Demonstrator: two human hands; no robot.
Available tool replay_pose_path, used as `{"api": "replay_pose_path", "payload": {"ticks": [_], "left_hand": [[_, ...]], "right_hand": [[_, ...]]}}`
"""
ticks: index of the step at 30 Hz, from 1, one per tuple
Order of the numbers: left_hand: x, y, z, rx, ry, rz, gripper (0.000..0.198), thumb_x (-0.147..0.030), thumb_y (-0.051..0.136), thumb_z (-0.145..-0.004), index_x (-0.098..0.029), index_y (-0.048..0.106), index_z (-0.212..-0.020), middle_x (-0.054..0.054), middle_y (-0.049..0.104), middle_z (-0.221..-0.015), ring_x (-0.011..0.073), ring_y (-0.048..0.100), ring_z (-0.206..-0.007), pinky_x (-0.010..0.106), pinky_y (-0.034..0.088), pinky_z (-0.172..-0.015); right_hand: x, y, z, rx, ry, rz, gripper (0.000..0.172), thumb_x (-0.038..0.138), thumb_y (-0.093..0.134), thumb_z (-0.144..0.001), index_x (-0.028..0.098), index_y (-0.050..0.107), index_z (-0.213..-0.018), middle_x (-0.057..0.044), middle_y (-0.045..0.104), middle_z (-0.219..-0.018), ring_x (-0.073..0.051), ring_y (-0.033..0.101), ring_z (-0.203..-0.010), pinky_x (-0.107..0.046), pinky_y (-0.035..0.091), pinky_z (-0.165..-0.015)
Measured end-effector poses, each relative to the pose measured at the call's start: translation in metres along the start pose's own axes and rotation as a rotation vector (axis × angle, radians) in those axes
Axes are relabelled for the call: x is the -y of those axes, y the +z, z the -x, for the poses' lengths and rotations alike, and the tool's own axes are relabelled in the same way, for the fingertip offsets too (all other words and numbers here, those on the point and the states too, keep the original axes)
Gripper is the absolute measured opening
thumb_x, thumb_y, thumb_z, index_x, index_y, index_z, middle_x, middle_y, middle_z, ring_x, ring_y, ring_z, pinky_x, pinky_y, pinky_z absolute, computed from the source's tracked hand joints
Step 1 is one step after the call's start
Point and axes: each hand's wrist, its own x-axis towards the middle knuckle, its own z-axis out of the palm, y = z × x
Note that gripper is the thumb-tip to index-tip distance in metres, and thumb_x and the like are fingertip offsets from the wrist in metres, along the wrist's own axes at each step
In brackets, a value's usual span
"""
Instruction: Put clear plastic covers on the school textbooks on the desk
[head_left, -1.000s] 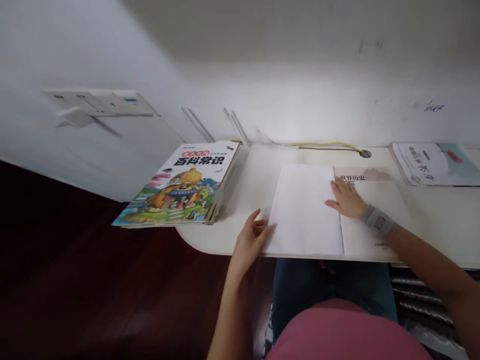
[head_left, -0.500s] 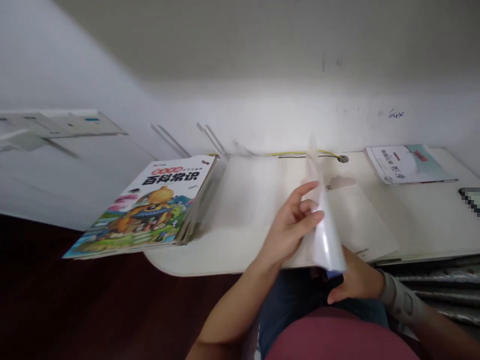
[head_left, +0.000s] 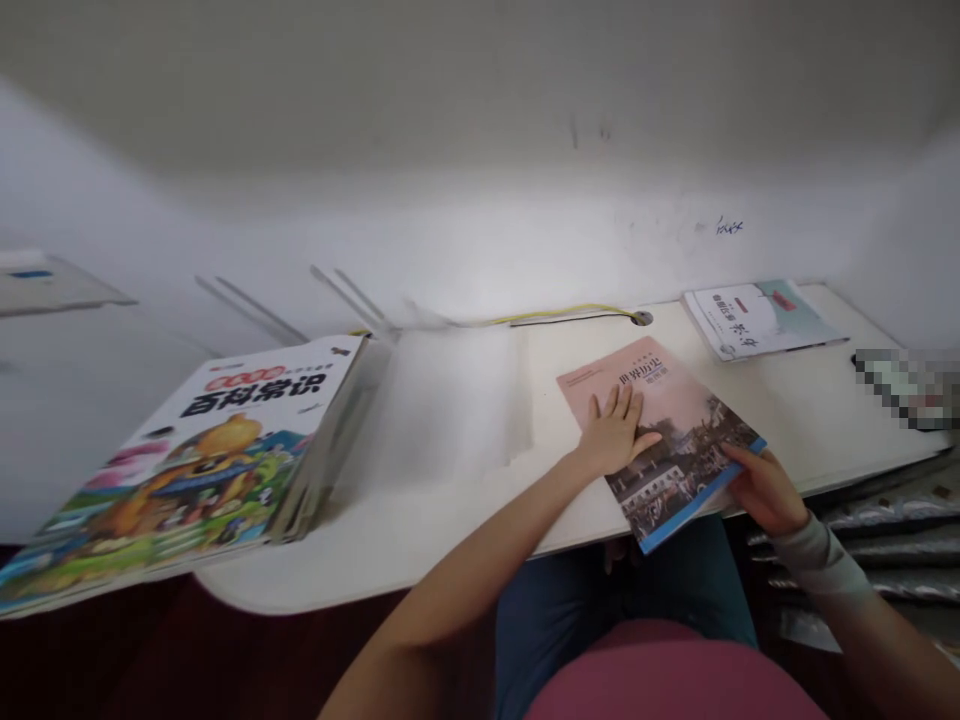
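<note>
A softcover book (head_left: 686,420) with a pinkish cover, a dark street picture and a blue lower edge lies aslant on the white desk, its near corner jutting past the front edge. My left hand (head_left: 613,437) rests flat on the cover, fingers spread. At the book's right lower corner, my right hand (head_left: 765,490) grips the edge, thumb on top and the other fingers underneath. To the left, translucent plastic sheets (head_left: 465,400) lie on the desk.
A stack of large picture books (head_left: 225,450) overhangs the desk's left end. Another book (head_left: 757,320) lies at the back right, near a pixelated phone-like object (head_left: 907,385). A yellow cable (head_left: 562,313) runs along the wall into a hole. Silvery wrapped items (head_left: 892,520) sit below the desk's right side.
The clear film that my left hand held upright is down, and that hand now lies on the book. The pink cover shows. My right hand has moved up to the book's corner. The view shifted right.
</note>
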Motion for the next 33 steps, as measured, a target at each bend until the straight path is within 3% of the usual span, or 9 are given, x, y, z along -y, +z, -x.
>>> {"api": "replay_pose_path", "payload": {"ticks": [4, 8, 11, 14, 17, 20, 24, 29, 33], "left_hand": [[-0.016, 0.003, -0.002, 0.003, -0.028, -0.101, 0.077, -0.064, 0.019, -0.088, -0.013, 0.021, -0.146, 0.017, 0.012, -0.153, 0.0406, 0.009, -0.139, 0.066, 0.013, -0.105], [-0.052, 0.0, 0.018, 0.017, -0.069, -0.182, 0.077, -0.062, 0.037, -0.085, -0.011, 0.032, -0.142, 0.028, 0.031, -0.144, 0.0469, 0.033, -0.128, 0.059, 0.035, -0.093], [-0.07, -0.007, 0.04, 0.071, 0.012, -0.159, 0.074, -0.056, 0.047, -0.084, -0.005, 0.04, -0.137, 0.032, 0.055, -0.12, 0.0418, 0.056, -0.107, 0.047, 0.046, -0.078], [-0.061, -0.023, 0.043, 0.104, 0.153, -0.04, 0.059, -0.051, 0.046, -0.087, -0.012, 0.048, -0.132, 0.021, 0.066, -0.105, 0.0335, 0.062, -0.098, 0.041, 0.047, -0.078], [-0.029, -0.045, 0.017, -0.037, 0.195, 0.178, 0.049, -0.046, 0.038, -0.091, -0.021, 0.048, -0.132, 0.011, 0.057, -0.128, 0.0253, 0.054, -0.114, 0.036, 0.041, -0.094], [0.004, -0.067, -0.025, -0.169, 0.002, 0.27, 0.055, -0.045, 0.035, -0.092, -0.011, 0.04, -0.135, 0.015, 0.043, -0.141, 0.0265, 0.039, -0.128, 0.036, 0.031, -0.103], [0.02, -0.089, -0.073, 0.084, 0.049, 0.34, 0.058, -0.054, 0.031, -0.089, -0.01, 0.059, -0.114, 0.014, 0.062, -0.119, 0.0256, 0.057, -0.107, 0.032, 0.04, -0.09], [0.015, -0.102, -0.1, 0.447, 0.281, 0.384, 0.047, -0.058, 0.045, -0.081, -0.017, 0.068, -0.084, 0.005, 0.071, -0.088, 0.0177, 0.062, -0.078, 0.024, 0.045, -0.068], [0.014, -0.097, -0.107, 0.376, 0.271, 0.29, 0.03, -0.043, 0.055, -0.077, -0.017, 0.066, -0.085, 0.004, 0.069, -0.084, 0.0167, 0.061, -0.076, 0.024, 0.044, -0.066]], "right_hand": [[0.007, -0.02, -0.018, 0.016, -0.108, 0.106, 0.035, 0.032, 0.066, -0.074, 0.027, 0.066, -0.108, -0.003, 0.066, -0.117, -0.025, 0.06, -0.109, -0.046, 0.049, -0.093], [0.021, -0.041, -0.045, -0.06, -0.113, 0.207, 0.039, 0.028, 0.073, -0.064, 0.022, 0.067, -0.102, -0.005, 0.072, -0.102, -0.024, 0.066, -0.093, -0.042, 0.053, -0.083], [0.038, -0.05, -0.066, 0.005, -0.08, 0.208, 0.037, 0.023, 0.076, -0.055, 0.021, 0.069, -0.091, -0.006, 0.073, -0.096, -0.023, 0.067, -0.089, -0.041, 0.053, -0.081], [0.05, -0.053, -0.082, 0.017, -0.165, 0.218, 0.028, 0.027, 0.075, -0.058, 0.021, 0.069, -0.085, -0.005, 0.073, -0.093, -0.021, 0.067, -0.088, -0.039, 0.051, -0.084], [0.057, -0.05, -0.087, -0.014, -0.31, 0.3, 0.023, 0.031, 0.075, -0.061, 0.021, 0.069, -0.08, -0.003, 0.072, -0.085, -0.018, 0.066, -0.083, -0.038, 0.05, -0.086], [0.066, -0.045, -0.083, 0.034, -0.477, 0.438, 0.023, 0.03, 0.075, -0.062, 0.021, 0.068, -0.083, -0.001, 0.068, -0.081, -0.017, 0.064, -0.081, -0.037, 0.049, -0.087], [0.084, -0.037, -0.074, 0.067, -0.65, 0.582, 0.026, 0.034, 0.07, -0.068, 0.023, 0.064, -0.092, -0.004, 0.064, -0.096, -0.018, 0.063, -0.081, -0.038, 0.051, -0.083], [0.079, -0.045, -0.084, 0.048, -0.634, 0.618, 0.042, 0.032, 0.063, -0.071, 0.024, 0.057, -0.112, -0.005, 0.063, -0.099, -0.018, 0.064, -0.083, -0.038, 0.051, -0.083], [0.048, -0.066, -0.098, -0.113, -0.567, 0.775, 0.046, 0.028, 0.054, -0.072, 0.02, 0.051, -0.117, -0.007, 0.063, -0.097, -0.019, 0.064, -0.079, -0.039, 0.053, -0.077]]}}
